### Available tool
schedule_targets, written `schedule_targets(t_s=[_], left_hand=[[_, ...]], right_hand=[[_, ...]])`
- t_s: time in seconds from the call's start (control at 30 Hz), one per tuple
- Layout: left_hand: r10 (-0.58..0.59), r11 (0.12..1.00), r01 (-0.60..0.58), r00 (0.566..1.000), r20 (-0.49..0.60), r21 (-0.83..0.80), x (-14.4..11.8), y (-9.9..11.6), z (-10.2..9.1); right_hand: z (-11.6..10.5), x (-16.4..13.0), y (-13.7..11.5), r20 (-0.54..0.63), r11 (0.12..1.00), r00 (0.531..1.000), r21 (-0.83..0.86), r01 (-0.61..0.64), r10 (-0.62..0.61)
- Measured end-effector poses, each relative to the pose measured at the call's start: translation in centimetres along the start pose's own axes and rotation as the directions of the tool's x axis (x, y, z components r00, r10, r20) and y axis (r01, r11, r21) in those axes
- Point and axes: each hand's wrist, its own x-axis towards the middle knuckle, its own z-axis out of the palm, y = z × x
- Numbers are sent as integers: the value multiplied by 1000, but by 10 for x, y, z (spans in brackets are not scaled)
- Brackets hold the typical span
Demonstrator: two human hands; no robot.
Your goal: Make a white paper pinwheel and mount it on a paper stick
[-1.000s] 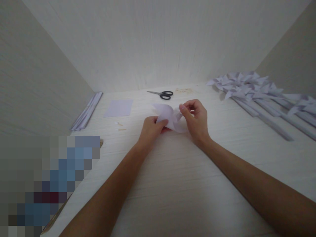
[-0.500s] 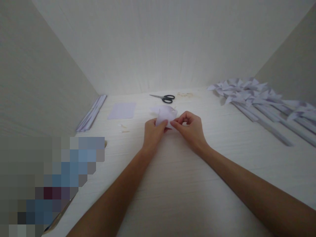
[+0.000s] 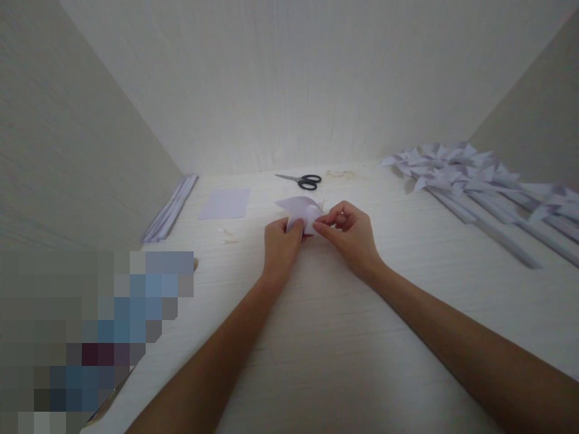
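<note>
My left hand (image 3: pixel 281 244) is closed on a white paper pinwheel (image 3: pixel 296 206), thumb in front and fingers behind the sheet. One pointed flap of the paper sticks out to the left and curves over the top. At the sheet's right edge my right hand (image 3: pixel 346 232) is closed, thumb and index finger pinched on the paper; whether a small piece is also between the fingertips cannot be made out. Just beyond the hands lie black-handled scissors (image 3: pixel 302 180). A flat square of white paper (image 3: pixel 226 204) rests to the left.
Finished-looking paper pinwheels (image 3: pixel 452 169) on rolled paper sticks (image 3: pixel 502 232) are heaped at the right. A bundle of paper sticks (image 3: pixel 170 210) lies by the left wall. Small pale scraps (image 3: pixel 341 174) lie near the back wall, more scraps (image 3: pixel 230 242) left of the hands. A blurred-out area covers the lower left.
The paper's upright front flap has come down and a pointed flap now spreads out to the left. Both hands stay nearly in place, still gripping the paper.
</note>
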Motion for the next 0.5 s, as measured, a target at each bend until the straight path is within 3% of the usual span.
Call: schedule_targets(t_s=[0.3,0.5], left_hand=[[59,995,-57,998,-18,81,-1,2,-3],[31,999,-31,999,-29,-26,1,1,-2]], right_hand=[[-1,0,1,40,996,999,90,4,-7],[0,1,2,58,976,998,216,-21,9]])
